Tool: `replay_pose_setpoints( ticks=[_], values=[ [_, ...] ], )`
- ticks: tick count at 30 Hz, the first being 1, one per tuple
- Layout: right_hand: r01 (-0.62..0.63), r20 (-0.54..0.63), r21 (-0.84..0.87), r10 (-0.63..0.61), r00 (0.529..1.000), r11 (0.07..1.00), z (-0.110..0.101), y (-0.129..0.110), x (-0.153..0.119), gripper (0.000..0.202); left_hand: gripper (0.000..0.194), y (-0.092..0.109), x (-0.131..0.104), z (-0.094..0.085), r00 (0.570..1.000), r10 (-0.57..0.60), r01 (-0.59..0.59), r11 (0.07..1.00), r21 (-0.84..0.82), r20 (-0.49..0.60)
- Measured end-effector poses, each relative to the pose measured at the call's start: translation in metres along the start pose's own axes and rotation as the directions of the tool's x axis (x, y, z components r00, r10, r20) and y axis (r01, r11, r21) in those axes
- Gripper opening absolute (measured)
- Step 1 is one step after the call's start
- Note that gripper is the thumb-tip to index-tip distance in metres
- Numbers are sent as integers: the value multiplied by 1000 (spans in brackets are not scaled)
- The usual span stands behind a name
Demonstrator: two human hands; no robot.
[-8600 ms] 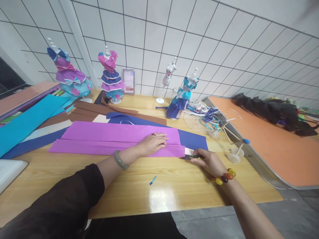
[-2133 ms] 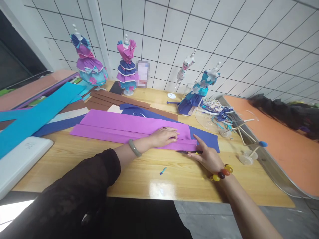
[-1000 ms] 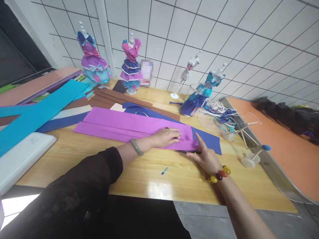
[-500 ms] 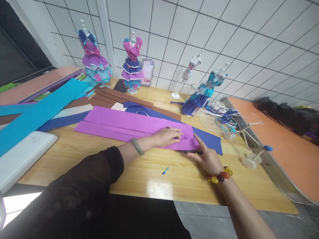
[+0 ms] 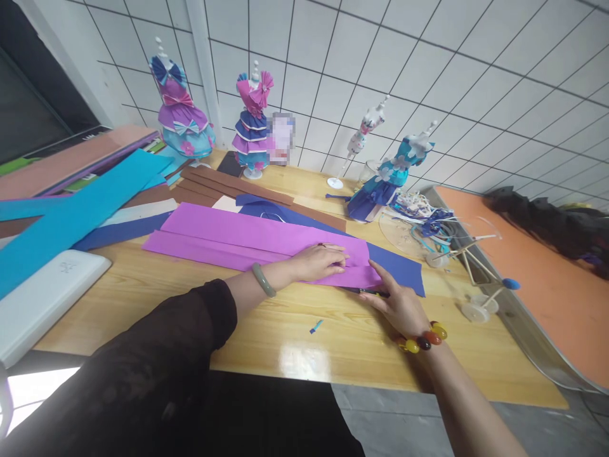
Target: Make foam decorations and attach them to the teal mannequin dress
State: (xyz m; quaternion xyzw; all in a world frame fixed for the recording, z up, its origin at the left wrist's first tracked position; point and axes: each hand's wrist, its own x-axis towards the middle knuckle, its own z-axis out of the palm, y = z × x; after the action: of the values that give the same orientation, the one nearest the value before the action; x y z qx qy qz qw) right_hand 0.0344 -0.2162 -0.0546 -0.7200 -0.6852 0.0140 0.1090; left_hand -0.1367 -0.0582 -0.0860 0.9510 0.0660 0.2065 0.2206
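One left hand (image 5: 320, 261) presses the purple sheet (image 5: 266, 238), fingers bent; the right hand (image 5: 397, 301), partly open, grips a dark tool (image 5: 354, 290) by the sheet's edge.

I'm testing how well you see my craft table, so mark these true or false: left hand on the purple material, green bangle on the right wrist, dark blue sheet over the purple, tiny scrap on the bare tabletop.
1. The left hand rests on the purple material. True.
2. The green bangle is on the right wrist. False: it is on the left wrist; the right wrist wears a beaded bracelet.
3. The dark blue sheet beside the right hand lies over the purple material. False: it lies partly beneath.
4. A tiny scrap lies on the bare tabletop. True.
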Motion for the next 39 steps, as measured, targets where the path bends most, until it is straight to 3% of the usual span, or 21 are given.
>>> replay_pose_setpoints(
  ticks=[13, 21, 32, 39],
  values=[
    [-9, 65, -19, 11, 998, 1000, 1, -12, 8, 78, 21, 0, 0, 1, 1000, -8, 8, 1000, -15, 1],
    [31, 50, -72, -27, 998, 997, 3, -15, 12, 76, 17, 5, -1, -4, 1000, -27, 26, 999, -40, -1],
    [42, 41, -2, -42, 998, 999, 4, -11, 7, 67, 17, 6, 0, -5, 999, -48, 48, 998, -30, 16],
    [21, 58, -39, -18, 998, 999, 3, -14, 7, 72, 17, 2, 0, 0, 1000, -24, 24, 1000, -7, -2]
  ],
)
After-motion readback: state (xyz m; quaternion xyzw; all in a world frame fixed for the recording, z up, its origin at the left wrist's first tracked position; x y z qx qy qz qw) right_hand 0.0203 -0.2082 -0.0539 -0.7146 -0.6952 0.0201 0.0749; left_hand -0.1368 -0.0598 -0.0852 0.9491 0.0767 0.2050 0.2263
